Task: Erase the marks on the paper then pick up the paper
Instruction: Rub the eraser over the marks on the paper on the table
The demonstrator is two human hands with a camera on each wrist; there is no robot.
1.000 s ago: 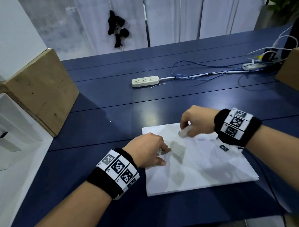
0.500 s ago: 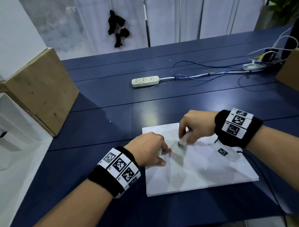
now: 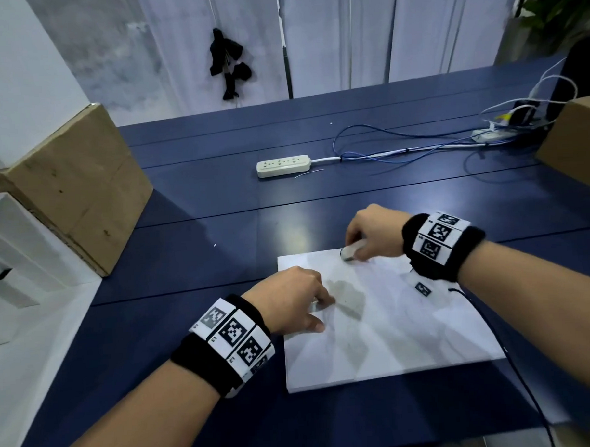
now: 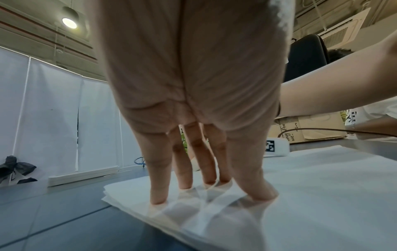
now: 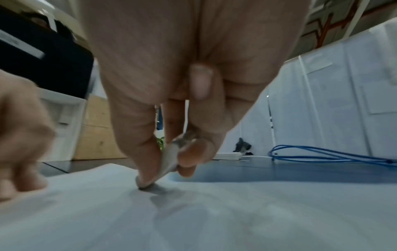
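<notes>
The paper (image 3: 409, 326) lies flat on the blue desk (image 3: 199, 234) near its front edge, a thin white stack by the look of its layered left side; the left hand (image 3: 290, 301) rests on the paper's left edge, its fingers (image 4: 158, 191) straight and spread, tips pressing down on the sheet and holding nothing; the right hand (image 3: 372, 233) sits over the paper's far edge, thumb and fingers pinched together on a small pale eraser (image 5: 166, 165), whose lower end touches the sheet; any marks there are too blurred to make out; a white power strip (image 3: 283, 165) lies further back toward the desk's middle, with blue cables (image 3: 385, 151) running to the right; 1 cardboard box (image 3: 79, 185) stands at the left edge.
</notes>
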